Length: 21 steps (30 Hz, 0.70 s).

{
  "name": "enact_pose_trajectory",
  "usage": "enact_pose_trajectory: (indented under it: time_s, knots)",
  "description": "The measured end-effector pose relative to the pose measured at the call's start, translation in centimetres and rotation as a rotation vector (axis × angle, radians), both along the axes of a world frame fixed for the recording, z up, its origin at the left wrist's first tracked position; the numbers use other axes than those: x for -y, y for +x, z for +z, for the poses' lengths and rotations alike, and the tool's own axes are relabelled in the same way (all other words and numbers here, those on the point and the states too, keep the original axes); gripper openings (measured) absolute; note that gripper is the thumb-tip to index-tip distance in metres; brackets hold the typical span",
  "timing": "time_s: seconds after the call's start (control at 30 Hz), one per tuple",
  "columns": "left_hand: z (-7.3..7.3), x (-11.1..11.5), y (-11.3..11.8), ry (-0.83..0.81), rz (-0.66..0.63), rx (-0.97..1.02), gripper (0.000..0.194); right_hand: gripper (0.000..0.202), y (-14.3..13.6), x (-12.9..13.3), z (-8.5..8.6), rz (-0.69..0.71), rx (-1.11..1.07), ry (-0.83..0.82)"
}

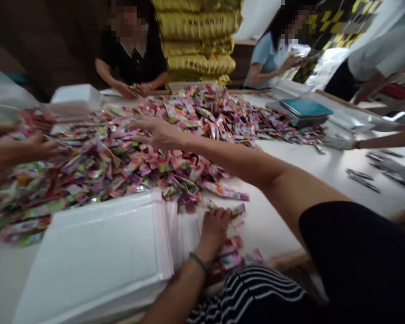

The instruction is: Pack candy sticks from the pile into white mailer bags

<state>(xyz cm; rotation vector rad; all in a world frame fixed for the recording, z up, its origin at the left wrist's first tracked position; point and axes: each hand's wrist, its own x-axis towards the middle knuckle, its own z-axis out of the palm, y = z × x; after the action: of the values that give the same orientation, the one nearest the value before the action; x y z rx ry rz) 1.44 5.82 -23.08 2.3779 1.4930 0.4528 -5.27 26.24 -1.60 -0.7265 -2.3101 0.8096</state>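
A wide heap of small pink, purple and green packets covers the table. Stretched far across it, my right hand is over the packets with its fingers extended and apart, slightly blurred. My left hand, with a dark band at the wrist, is low at the near edge of the heap. Its fingers curl down over a few packets, and one sticks out beside the fingertips. Just left of that hand lies a stack of white padded mailers. More loose packets lie below my left hand.
Another person's hands handle packets at the left. Across the table are people, a white foam box and stacked yellow sacks. To the right are a scale with a teal top, a gloved hand and pens.
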Motion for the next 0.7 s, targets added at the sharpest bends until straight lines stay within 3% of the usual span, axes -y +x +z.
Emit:
enact_pose_trajectory:
  time_s: [0.07,0.2,0.3,0.37,0.43,0.57,0.7]
  knots:
    - [0.6,-0.4,-0.1,-0.029,-0.026,0.028,0.037,0.018,6.8,2.4,-2.4,0.036,0.196,0.136]
    - [1.6,-1.3,-0.7,-0.024,-0.012,0.199,0.050,0.025,20.0,9.6,-10.2,-0.083,0.239,-0.010]
    - [2.1,-1.8,-1.1,-0.021,-0.047,0.245,0.046,0.022,25.6,14.2,-16.4,-0.199,0.170,-0.045]
    - [2.5,-2.0,-1.6,-0.006,-0.040,0.233,0.043,0.023,27.0,16.1,-19.2,-0.263,0.151,-0.030]
    - [3.2,-1.8,-2.1,0.039,0.040,0.227,0.040,0.023,27.2,17.1,-20.8,-0.328,0.148,-0.003]
    - [5.3,0.8,-2.8,0.108,0.250,0.186,0.023,0.021,27.0,17.3,-21.2,-0.325,0.159,0.033]
    - [6.5,5.1,-2.7,-0.138,0.065,-0.007,0.027,0.019,27.3,17.1,-21.0,-0.373,0.125,-0.030]
